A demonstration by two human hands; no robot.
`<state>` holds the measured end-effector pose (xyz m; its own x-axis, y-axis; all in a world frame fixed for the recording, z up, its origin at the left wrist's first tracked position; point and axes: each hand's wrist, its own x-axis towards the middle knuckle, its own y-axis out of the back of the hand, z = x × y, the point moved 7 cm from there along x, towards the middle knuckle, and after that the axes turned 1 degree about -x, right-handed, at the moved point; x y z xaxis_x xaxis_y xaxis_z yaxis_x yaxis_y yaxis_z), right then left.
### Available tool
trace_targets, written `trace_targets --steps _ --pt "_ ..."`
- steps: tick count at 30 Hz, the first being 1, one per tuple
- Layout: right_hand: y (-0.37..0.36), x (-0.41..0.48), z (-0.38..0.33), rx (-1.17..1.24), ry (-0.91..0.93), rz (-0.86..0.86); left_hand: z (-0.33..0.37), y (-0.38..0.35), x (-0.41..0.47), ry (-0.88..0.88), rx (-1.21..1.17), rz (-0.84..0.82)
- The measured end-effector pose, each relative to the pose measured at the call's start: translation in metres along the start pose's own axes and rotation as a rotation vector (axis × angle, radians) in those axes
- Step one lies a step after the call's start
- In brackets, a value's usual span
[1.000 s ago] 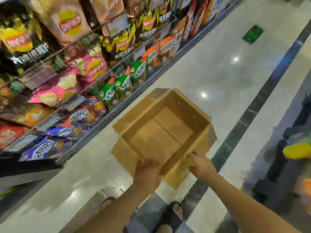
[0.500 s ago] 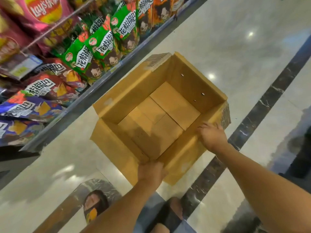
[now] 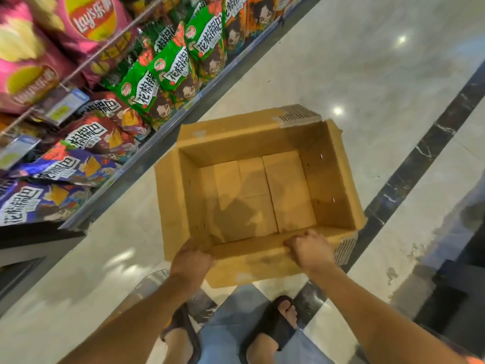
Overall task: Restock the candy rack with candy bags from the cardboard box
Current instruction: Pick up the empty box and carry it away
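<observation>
An open brown cardboard box (image 3: 330, 179) sits in the middle of the view over the shop floor, with nothing inside it. My left hand (image 3: 190, 264) grips the box's near left corner. My right hand (image 3: 312, 249) is closed over the near rim, to the right. The rack (image 3: 147, 156) runs along the left side, filled with snack bags: green bags (image 3: 170, 67), red bags (image 3: 102, 132), purple-blue bags (image 3: 65, 166) and pink chip bags (image 3: 29, 61).
The glossy pale floor (image 3: 341, 61) stretches right of the rack, crossed by a dark marble strip (image 3: 409, 166). My two sandalled feet (image 3: 275, 327) stand below the box. A dark fixture (image 3: 459, 285) stands at the right edge.
The view has tilted down and closer to the rack's lower shelves. The box has turned so its long side faces me, and my right hand has shifted left along the near rim.
</observation>
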<state>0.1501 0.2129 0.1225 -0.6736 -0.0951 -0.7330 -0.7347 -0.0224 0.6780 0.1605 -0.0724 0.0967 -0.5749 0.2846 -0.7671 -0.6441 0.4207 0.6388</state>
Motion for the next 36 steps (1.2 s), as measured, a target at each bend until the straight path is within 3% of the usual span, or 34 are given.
trace_targets --steps 3,5,11,13,15,18,21,24,28,36 --pt "-0.010 -0.012 -0.050 0.099 0.027 -0.056 -0.060 -0.006 0.000 -0.033 0.086 0.101" --pt "-0.020 -0.011 -0.079 0.139 0.041 -0.072 -0.087 -0.009 -0.002 -0.096 0.131 0.040" --pt "-0.040 -0.010 -0.110 0.166 0.026 -0.042 -0.109 -0.003 -0.009 -0.167 0.140 0.056" --pt "-0.032 -0.013 -0.103 0.191 0.057 0.062 -0.109 -0.003 -0.007 -0.215 0.030 0.148" --pt "-0.010 -0.017 -0.087 0.230 0.046 0.300 -0.111 0.012 -0.010 -0.254 -0.127 0.349" --pt "0.017 -0.018 -0.038 0.336 -0.186 0.552 -0.129 0.030 -0.009 -0.044 -0.336 0.466" --pt "0.019 -0.013 0.012 0.418 -0.494 0.536 -0.157 0.030 0.006 0.288 -0.560 0.368" --pt "0.002 -0.003 0.047 0.521 -0.657 0.500 -0.177 0.014 0.026 0.509 -0.855 0.220" --pt "-0.028 0.008 0.061 0.893 -0.832 0.315 -0.173 0.007 0.044 0.607 -1.095 0.093" --pt "-0.018 0.007 0.077 0.913 -0.888 0.328 -0.178 0.020 0.051 0.633 -0.988 0.116"
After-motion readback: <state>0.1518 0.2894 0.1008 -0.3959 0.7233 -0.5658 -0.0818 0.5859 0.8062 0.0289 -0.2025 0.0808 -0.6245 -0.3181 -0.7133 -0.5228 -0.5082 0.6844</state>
